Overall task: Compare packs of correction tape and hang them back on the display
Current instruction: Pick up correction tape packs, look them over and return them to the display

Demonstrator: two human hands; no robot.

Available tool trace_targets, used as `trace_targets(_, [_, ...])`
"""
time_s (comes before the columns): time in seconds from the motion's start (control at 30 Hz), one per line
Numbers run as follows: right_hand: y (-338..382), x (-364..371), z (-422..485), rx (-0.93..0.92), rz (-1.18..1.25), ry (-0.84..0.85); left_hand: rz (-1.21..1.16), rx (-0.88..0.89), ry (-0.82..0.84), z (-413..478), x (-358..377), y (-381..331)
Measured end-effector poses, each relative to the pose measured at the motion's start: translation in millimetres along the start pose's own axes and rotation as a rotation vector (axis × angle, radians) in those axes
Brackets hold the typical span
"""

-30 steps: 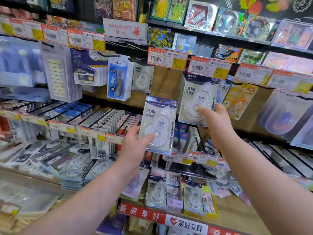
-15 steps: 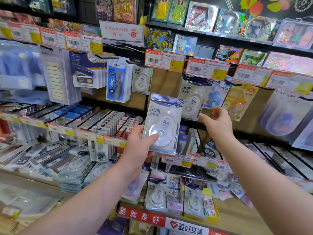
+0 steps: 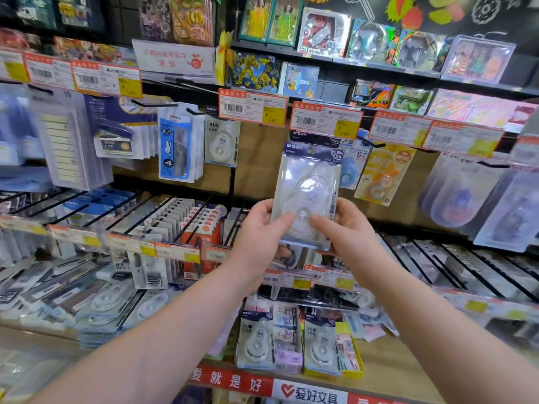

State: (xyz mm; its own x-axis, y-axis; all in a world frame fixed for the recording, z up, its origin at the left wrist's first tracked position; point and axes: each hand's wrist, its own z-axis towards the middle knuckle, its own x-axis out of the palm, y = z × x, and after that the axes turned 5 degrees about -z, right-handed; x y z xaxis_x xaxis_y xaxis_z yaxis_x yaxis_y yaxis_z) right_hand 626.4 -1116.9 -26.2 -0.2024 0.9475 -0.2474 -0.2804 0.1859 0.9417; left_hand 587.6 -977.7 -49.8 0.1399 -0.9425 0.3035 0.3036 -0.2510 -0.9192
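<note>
A clear blister pack of correction tape (image 3: pixel 309 182) with a dark blue header stands upright in front of the display, just below a price tag (image 3: pixel 326 119). My left hand (image 3: pixel 259 237) grips its lower left edge, thumb across the front. My right hand (image 3: pixel 345 228) grips its lower right edge, thumb on the front too. The pack covers the peg behind it. Another pack of the same tape (image 3: pixel 221 141) hangs on a hook to the left.
Pegs with blue rabbit packs (image 3: pixel 175 147), an orange tape pack (image 3: pixel 382 173) and clear blister packs (image 3: pixel 458 191) crowd the wall. Black hooks jut out at mid height (image 3: pixel 186 217). More correction tape packs (image 3: pixel 259 339) stand on the wooden shelf below.
My right hand let go of the pack hanging on the peg and came down to the pack in my left hand. Both hands raised that pack to the right, toward the peg.
</note>
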Motion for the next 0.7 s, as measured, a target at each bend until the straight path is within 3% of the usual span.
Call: trace_targets(0.7, [15.5, -10.8, 39.5, 0.03, 0.005, -0.033, 0.051, 0.043, -0.073, 35.3, 15.5, -9.3])
